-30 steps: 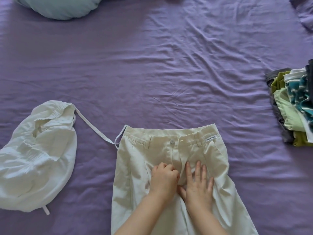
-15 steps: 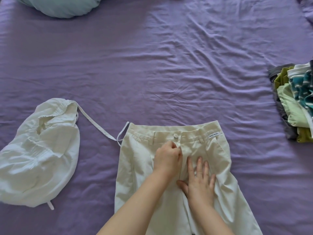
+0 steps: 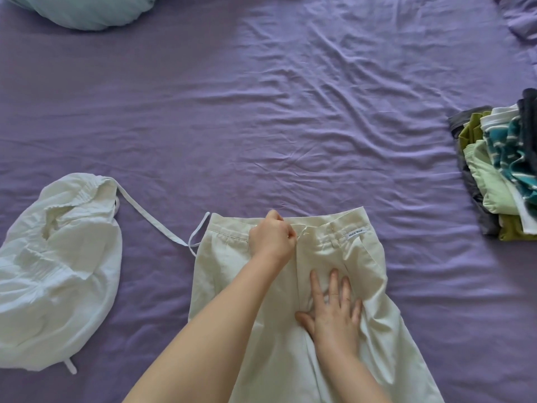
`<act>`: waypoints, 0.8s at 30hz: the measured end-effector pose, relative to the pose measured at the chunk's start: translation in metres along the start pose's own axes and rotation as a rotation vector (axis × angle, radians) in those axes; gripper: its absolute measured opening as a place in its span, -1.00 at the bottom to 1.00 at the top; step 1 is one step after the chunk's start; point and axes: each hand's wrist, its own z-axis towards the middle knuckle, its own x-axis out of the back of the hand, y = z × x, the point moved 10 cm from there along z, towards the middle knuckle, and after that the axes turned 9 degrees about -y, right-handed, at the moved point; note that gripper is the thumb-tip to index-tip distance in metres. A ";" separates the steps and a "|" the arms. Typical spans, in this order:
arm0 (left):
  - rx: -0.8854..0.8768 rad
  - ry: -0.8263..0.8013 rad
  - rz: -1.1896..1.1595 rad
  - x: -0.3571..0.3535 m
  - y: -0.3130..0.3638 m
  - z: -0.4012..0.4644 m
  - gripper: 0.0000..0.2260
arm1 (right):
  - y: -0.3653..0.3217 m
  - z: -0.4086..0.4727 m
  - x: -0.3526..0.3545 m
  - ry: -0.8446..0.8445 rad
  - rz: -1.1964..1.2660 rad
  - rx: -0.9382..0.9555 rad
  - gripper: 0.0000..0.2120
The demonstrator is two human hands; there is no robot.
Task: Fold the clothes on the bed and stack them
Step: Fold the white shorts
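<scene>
Cream trousers (image 3: pixel 226 274) lie flat on the purple bed sheet (image 3: pixel 261 126), waistband away from me, legs running off the bottom edge. My left hand (image 3: pixel 271 238) is at the waistband with curled fingers, pinching the fabric beside the fly. My right hand (image 3: pixel 334 309) presses flat with spread fingers on the front below the waistband. A crumpled white garment (image 3: pixel 55 271) with long ties lies to the left. A stack of folded clothes (image 3: pixel 502 170) sits at the right edge.
A pale blue pillow (image 3: pixel 87 10) lies at the top left. Another purple fabric fold (image 3: pixel 523 16) shows in the top right corner. The white garment's tie (image 3: pixel 151 216) reaches to the trousers' left waistband corner.
My left hand has slid up from beside the right hand to the waistband, still curled. The right hand has stayed pressed flat on the front.
</scene>
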 end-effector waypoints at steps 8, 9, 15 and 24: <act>-0.118 -0.019 0.087 -0.003 0.004 -0.020 -0.83 | -0.004 -0.004 0.018 -0.096 0.012 0.023 -0.26; -0.153 -0.023 0.115 -0.006 0.004 -0.027 -0.81 | -0.004 -0.004 0.026 -0.087 0.027 0.028 -0.33; -0.258 0.028 0.146 -0.008 0.004 -0.044 -0.79 | -0.028 0.008 0.102 0.278 0.265 0.263 -0.59; -0.137 -0.082 0.273 -0.001 0.012 0.010 -0.74 | -0.031 0.065 0.126 0.253 0.227 0.311 -0.68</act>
